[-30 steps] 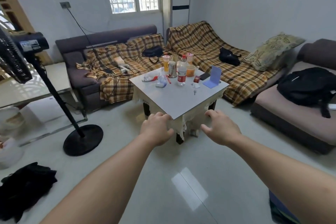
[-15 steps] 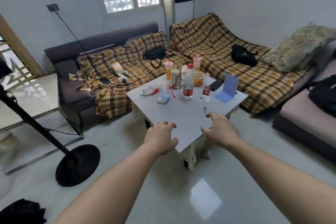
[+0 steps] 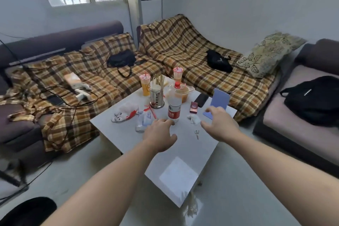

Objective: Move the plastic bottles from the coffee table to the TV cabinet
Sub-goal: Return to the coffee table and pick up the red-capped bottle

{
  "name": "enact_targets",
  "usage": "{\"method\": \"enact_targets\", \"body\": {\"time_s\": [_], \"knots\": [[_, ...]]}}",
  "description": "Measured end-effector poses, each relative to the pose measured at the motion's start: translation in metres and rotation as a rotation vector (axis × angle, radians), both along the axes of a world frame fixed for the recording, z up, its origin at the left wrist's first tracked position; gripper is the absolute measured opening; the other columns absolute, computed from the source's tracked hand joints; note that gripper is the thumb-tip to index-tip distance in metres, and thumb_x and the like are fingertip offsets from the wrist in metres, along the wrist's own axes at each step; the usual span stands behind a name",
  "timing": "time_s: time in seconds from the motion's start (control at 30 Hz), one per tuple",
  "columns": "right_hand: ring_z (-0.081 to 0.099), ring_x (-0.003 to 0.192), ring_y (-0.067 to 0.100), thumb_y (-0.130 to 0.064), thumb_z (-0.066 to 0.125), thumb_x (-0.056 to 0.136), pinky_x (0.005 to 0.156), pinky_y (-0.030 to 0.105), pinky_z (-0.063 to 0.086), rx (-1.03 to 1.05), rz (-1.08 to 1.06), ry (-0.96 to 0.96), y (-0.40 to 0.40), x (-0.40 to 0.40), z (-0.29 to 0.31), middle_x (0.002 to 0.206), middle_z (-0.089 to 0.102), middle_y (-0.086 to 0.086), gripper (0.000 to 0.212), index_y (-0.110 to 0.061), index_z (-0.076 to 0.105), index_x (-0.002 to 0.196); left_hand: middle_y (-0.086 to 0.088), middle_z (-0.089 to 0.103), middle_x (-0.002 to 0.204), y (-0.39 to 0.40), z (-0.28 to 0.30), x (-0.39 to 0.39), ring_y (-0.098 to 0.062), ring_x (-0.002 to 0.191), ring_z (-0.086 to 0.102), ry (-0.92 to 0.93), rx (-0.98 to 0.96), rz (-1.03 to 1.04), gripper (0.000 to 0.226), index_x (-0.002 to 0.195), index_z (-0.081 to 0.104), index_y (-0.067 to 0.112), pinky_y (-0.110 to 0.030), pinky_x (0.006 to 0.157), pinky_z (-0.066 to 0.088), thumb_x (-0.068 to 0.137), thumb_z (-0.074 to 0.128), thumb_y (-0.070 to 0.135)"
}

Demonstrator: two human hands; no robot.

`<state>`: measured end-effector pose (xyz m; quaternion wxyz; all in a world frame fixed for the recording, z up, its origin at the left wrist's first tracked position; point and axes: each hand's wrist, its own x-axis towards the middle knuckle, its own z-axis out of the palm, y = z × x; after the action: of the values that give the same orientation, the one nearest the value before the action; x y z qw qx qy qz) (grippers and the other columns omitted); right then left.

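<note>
Head view: both hands (image 3: 159, 135) outstretched over coffee table (image 3: 128, 134).

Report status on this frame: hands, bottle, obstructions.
Left hand and right hand open, empty. Clear red-capped plastic bottle upright on white coffee table, ungrasped. Perforated metal chopstick holder close behind.

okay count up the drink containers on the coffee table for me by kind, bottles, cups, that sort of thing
Upright plastic bottle with red cap and label: 1
Flattened plastic bottle lying down: 1
Sealed drink cups with straws: 2, one behind the metal holder, one farther back
Total: 4
</note>
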<state>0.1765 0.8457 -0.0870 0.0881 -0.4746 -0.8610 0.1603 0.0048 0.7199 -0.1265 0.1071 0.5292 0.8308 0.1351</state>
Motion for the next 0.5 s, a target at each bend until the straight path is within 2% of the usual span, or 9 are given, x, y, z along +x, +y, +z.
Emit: {"method": "enact_targets", "body": {"time_s": [0.2, 0.33, 0.5], "knots": [[0.055, 0.109, 0.023, -0.043, 0.055, 0.082, 0.074, 0.036, 0.047, -0.028, -0.091, 0.041, 0.043, -0.069, -0.007, 0.127, 0.052, 0.002, 0.051, -0.024, 0.048, 0.129, -0.003, 0.055, 0.126, 0.068, -0.001, -0.084, -0.024, 0.113, 0.051, -0.033, -0.019, -0.071, 0.05, 0.127, 0.051, 0.026, -0.044, 0.092, 0.049, 0.079, 0.056, 0.04], [0.055, 0.109, 0.023, -0.043, 0.055, 0.082, 0.073, 0.035, 0.046, -0.065, -0.141, 0.047, 0.077, -0.101, -0.025, 0.127, 0.053, 0.001, 0.052, -0.025, 0.048, 0.129, -0.004, 0.053, 0.13, 0.122, -0.004, -0.126, -0.026, 0.118, 0.049, -0.05, -0.043, -0.099, 0.053, 0.13, 0.048, 0.028, -0.047, 0.093, 0.049, 0.08, 0.057, 0.041], [0.055, 0.107, 0.025, -0.043, 0.055, 0.083, 0.075, 0.037, 0.048, -0.142, -0.2, 0.095, 0.13, -0.138, -0.046, 0.125, 0.053, 0.004, 0.044, -0.022, 0.051, 0.122, -0.007, 0.053, 0.128, 0.184, -0.019, -0.166, -0.028, 0.114, 0.049, -0.062, -0.079, -0.138, 0.054, 0.128, 0.048, 0.026, -0.049, 0.093, 0.048, 0.076, 0.056, 0.039]]}}
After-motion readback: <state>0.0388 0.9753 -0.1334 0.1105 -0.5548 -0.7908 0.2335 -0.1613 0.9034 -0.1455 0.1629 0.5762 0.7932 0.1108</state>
